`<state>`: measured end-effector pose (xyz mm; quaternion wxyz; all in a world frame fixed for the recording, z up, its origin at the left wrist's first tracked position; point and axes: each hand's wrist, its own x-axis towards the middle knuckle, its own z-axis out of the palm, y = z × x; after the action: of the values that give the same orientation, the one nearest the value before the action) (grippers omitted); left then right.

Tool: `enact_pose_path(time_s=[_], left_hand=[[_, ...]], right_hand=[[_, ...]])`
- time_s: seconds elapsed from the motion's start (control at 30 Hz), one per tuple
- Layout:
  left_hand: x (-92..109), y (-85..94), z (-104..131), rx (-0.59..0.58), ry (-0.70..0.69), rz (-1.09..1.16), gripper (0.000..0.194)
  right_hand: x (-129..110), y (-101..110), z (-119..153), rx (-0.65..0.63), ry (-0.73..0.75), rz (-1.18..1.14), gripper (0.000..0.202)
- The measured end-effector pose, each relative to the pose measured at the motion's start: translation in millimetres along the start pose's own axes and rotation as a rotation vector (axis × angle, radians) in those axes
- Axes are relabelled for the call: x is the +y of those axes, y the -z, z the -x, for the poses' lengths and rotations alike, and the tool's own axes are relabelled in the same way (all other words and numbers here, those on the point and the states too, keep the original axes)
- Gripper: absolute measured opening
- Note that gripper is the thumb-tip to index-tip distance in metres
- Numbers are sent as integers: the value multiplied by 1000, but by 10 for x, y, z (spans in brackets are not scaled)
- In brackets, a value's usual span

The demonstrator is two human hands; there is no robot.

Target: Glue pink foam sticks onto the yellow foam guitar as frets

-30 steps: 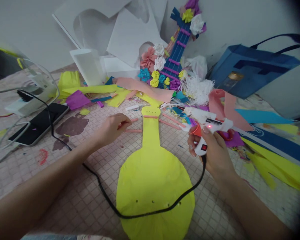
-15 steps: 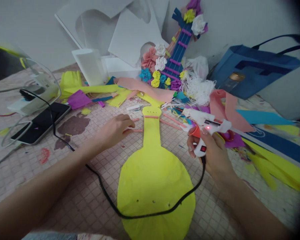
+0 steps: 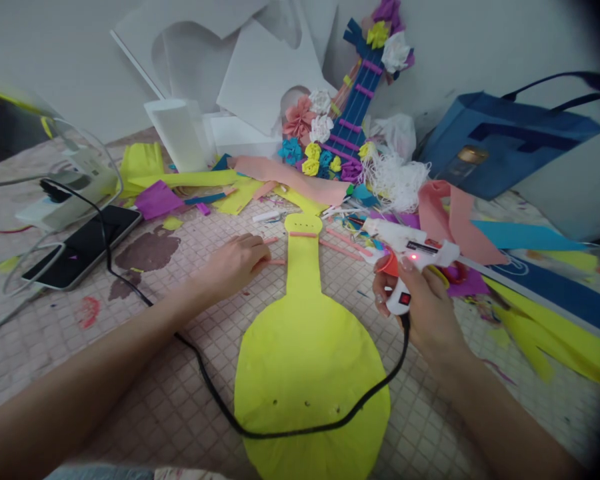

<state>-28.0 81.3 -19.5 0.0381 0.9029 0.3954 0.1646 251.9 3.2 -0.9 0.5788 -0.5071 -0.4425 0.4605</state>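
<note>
A yellow guitar-shaped cutout (image 3: 310, 340) lies flat with its neck pointing away from me; a short pink strip (image 3: 303, 234) crosses the neck near its top. Left of the neck, my left hand (image 3: 244, 261) rests on the table, fingers curled together at the near end of a thin pink paper stick (image 3: 277, 262). Its fingertips are partly hidden. My right hand (image 3: 427, 300) grips a white hot glue gun (image 3: 395, 235) with an orange trigger and a lit red light. The gun's nozzle points left and its black cord (image 3: 300, 433) loops over the yellow body.
More pink sticks (image 3: 345, 247) lie right of the neck. Behind are coloured paper scraps (image 3: 290, 175), a blue decorated paper guitar (image 3: 357, 100), white string (image 3: 397, 177) and a blue bag (image 3: 500, 147). A phone (image 3: 85, 247) and power strip (image 3: 65, 197) sit left.
My left hand has settled slightly lower, its fingers closing down by the pink stick. My right hand and the glue gun have shifted very slightly left.
</note>
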Motion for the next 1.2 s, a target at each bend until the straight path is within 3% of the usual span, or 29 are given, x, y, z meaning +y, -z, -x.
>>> enact_pose_path(time_s=[0.2, 0.33, 0.5, 0.77, 1.2], left_hand=[[61, 96, -140, 68, 94, 182, 11], [226, 103, -391, 44, 11, 149, 12], [325, -14, -586, -17, -38, 38, 14], [259, -134, -621, -13, -42, -43, 13], [222, -182, -642, -54, -63, 24, 13]], right_hand=[[11, 1, -1, 4, 17, -8, 20], [15, 4, 1, -11, 10, 8, 23], [-21, 11, 12, -20, 22, 5, 23], [17, 25, 8, 17, 13, 52, 24], [7, -4, 5, 13, 18, 33, 24]])
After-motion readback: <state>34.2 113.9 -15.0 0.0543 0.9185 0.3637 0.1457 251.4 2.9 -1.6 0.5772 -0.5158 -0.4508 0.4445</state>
